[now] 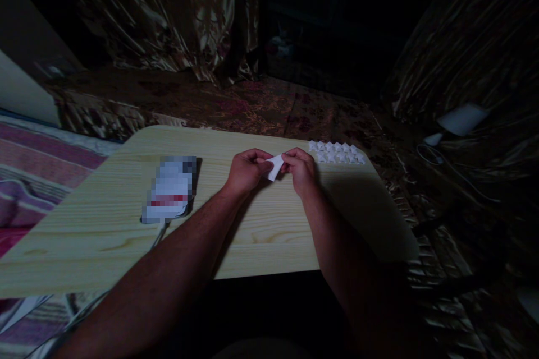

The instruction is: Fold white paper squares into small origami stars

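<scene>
Bare left forearm (pixel 181 252), bare right forearm (pixel 332 241), bare wrists, left grip (pixel 246 171), right grip (pixel 301 171)

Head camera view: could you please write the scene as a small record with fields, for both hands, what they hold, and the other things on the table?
left: the left hand pinches one end of the small white paper
right: the right hand pinches the other end
height: paper held just above the wooden table
far right corner: small folded white pieces, laid in rows
left of hands: a flat object, blurred out, with a cable running toward the near edge
light: dim
</scene>
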A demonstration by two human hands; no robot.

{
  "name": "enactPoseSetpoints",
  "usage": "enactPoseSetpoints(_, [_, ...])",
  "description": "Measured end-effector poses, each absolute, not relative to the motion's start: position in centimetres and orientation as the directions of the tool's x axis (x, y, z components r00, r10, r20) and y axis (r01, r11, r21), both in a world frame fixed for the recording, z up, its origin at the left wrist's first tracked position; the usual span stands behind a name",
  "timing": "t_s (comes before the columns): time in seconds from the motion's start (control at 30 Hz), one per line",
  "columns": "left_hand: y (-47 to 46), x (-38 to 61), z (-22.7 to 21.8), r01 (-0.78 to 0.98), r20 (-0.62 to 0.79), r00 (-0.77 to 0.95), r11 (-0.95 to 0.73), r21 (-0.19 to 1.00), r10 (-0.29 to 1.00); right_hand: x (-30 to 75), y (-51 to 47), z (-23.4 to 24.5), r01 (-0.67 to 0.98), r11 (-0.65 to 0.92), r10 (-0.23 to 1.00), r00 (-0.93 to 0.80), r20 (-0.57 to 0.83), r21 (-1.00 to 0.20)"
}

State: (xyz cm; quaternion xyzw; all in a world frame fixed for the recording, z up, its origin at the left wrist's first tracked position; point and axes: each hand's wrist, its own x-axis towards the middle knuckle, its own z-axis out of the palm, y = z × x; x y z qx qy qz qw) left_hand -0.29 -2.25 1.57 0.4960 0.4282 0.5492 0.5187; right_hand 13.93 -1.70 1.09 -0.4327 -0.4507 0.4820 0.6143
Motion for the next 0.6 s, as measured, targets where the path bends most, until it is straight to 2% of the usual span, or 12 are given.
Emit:
enactPoseSetpoints(0.17, [-1.9, -0.6, 1.0, -0.135, 0.116, -0.006, -0.115, 0.984, 0.993, 14.5, -1.6, 1.3, -0.226, 0.175, 0.972, 0.195, 0.131, -0.958])
enactPoseSetpoints(0.23, [-1.8, -0.6, 0.9, -0.15, 0.121, -0.016, -0.122, 0.981, 0.992, 14.5, -1.8, 1.4, -0.185, 0.149, 0.978, 0.175, 0.117, -0.971])
enactPoseSetpoints(0.37, [-1.8, -0.6, 0.8, -0.153, 0.141, -0.019, -0.142, 0.978, 0.99, 13.8, -2.4, 1.6, -0.088, 0.111, 0.994, 0.019, 0.11, -0.99])
enactPoseSetpoints(0.6, [-1.8, -0.7, 1.0, -0.141, 0.137, -0.032, -0.14, 0.98, 0.99, 13.3, -2.3, 1.4, -0.036, 0.116, 0.991, 0.066, 0.114, -0.993])
